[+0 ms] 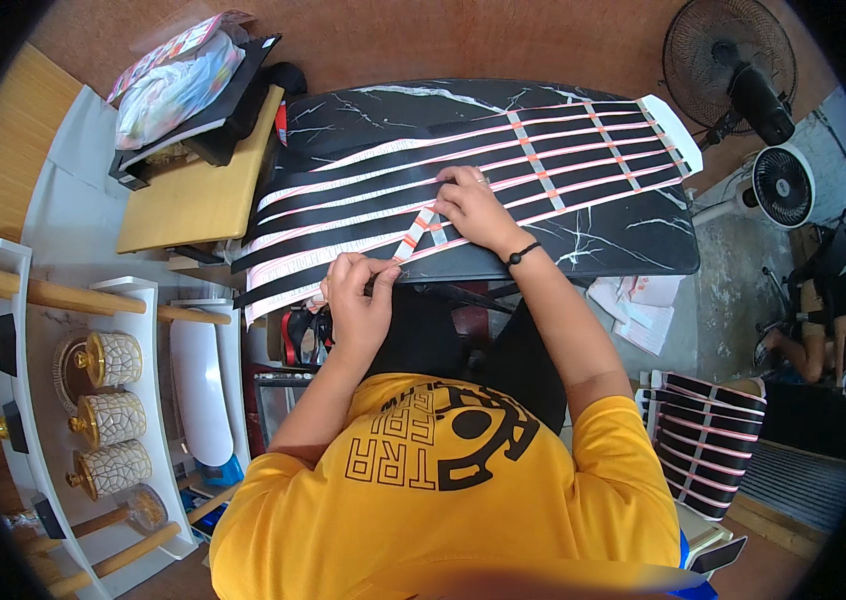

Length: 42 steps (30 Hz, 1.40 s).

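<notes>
A short strip with grey, white and orange sections slants between my two hands. My left hand pinches its lower end at the table's near edge. The upper end is under the bent fingers of my right hand, whose wrist wears a dark bracelet. Beneath them lie long black strips alternating with white, pink-edged paper strips, loose and fanned out toward the left. Farther right, crosswise strips are woven through the long ones, which meet a white end piece.
The long strips lie on a black marbled table. Left of it, a wooden stand bears a printer-like black device and a plastic bag. Two fans stand at the right. Another woven panel rests low at the right, near a person's leg.
</notes>
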Available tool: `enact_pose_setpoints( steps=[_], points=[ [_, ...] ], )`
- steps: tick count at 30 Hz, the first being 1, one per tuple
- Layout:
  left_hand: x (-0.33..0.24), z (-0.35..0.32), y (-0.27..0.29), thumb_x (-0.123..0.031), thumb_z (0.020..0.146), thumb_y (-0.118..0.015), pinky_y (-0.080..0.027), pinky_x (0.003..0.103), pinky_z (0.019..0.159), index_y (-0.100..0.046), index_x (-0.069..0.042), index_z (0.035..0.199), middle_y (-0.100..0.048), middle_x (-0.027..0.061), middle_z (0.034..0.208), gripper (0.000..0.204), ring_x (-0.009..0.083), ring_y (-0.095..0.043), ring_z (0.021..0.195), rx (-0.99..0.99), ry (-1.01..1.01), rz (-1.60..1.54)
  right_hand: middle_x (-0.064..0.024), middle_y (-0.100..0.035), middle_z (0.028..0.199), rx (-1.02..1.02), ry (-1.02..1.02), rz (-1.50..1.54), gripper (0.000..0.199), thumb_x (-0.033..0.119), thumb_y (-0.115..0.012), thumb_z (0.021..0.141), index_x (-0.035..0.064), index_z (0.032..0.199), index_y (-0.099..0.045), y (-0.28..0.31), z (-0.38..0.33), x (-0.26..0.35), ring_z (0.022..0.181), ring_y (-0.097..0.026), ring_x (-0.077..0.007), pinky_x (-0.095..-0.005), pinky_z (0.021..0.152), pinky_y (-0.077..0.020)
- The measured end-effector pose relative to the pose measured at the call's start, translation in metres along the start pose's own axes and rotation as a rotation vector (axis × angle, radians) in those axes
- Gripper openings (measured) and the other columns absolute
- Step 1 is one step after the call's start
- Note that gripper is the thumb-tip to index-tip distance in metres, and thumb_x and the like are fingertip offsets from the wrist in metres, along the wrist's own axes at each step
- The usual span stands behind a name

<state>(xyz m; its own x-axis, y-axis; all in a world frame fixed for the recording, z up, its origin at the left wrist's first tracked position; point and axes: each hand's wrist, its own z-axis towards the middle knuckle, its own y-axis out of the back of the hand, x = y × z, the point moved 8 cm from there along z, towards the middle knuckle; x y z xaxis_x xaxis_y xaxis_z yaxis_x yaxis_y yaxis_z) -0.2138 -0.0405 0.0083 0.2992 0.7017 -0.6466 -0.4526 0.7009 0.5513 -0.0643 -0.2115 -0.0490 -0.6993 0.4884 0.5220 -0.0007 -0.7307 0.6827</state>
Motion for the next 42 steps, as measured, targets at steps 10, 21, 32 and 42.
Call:
enact_pose_setpoints(
  steps=[10, 21, 32, 42],
  points=[
    [-0.051, -0.036, 0.035, -0.009, 0.073, -0.08, -0.034, 0.035, 0.077, -0.071, -0.008, 0.077, -0.052, 0.0039, 0.076, 0.01, 0.0218, -0.052, 0.075, 0.109, -0.125, 0.005, -0.013, -0.06, 0.111, -0.017, -0.153, -0.068, 0.017, 0.018, -0.068, 0.089, 0.002, 0.091, -0.069, -0.011, 0.004, -0.013, 0.106, -0.056, -0.0353, -0.0452, 0.096, -0.0451],
    [-0.048, -0.046, 0.046, -0.008, 0.07, -0.082, -0.036, 0.035, 0.076, -0.07, -0.006, 0.08, -0.054, 0.0055, 0.077, 0.016, 0.0229, -0.052, 0.074, 0.045, -0.148, 0.025, -0.0113, -0.059, 0.119, 0.048, -0.093, -0.078, 0.013, 0.018, -0.071, 0.084, 0.0053, 0.086, -0.069, 0.004, -0.031, 0.007, 0.118, -0.052, -0.0338, -0.0475, 0.105, -0.0389],
    [-0.097, -0.065, 0.088, -0.009, 0.076, -0.072, -0.03, 0.037, 0.088, -0.076, -0.026, 0.11, -0.062, -0.0036, 0.102, 0.039, 0.0146, -0.05, 0.085, 0.294, -0.59, 0.466, -0.0119, -0.062, 0.106, -0.055, -0.12, -0.051, 0.014, 0.015, -0.072, 0.083, 0.0041, 0.088, -0.066, 0.008, -0.026, 0.001, 0.107, -0.056, -0.0367, -0.0467, 0.096, -0.044],
    [-0.105, -0.07, 0.11, -0.016, 0.079, -0.073, -0.034, 0.037, 0.085, -0.076, -0.021, 0.108, -0.065, 0.003, 0.112, 0.029, 0.0199, -0.055, 0.088, 0.156, -0.682, 0.429, -0.0127, -0.063, 0.105, -0.052, -0.108, -0.045, 0.014, 0.015, -0.071, 0.084, 0.0033, 0.089, -0.066, 0.01, -0.028, 0.004, 0.105, -0.057, -0.0365, -0.046, 0.095, -0.0439]
  ],
)
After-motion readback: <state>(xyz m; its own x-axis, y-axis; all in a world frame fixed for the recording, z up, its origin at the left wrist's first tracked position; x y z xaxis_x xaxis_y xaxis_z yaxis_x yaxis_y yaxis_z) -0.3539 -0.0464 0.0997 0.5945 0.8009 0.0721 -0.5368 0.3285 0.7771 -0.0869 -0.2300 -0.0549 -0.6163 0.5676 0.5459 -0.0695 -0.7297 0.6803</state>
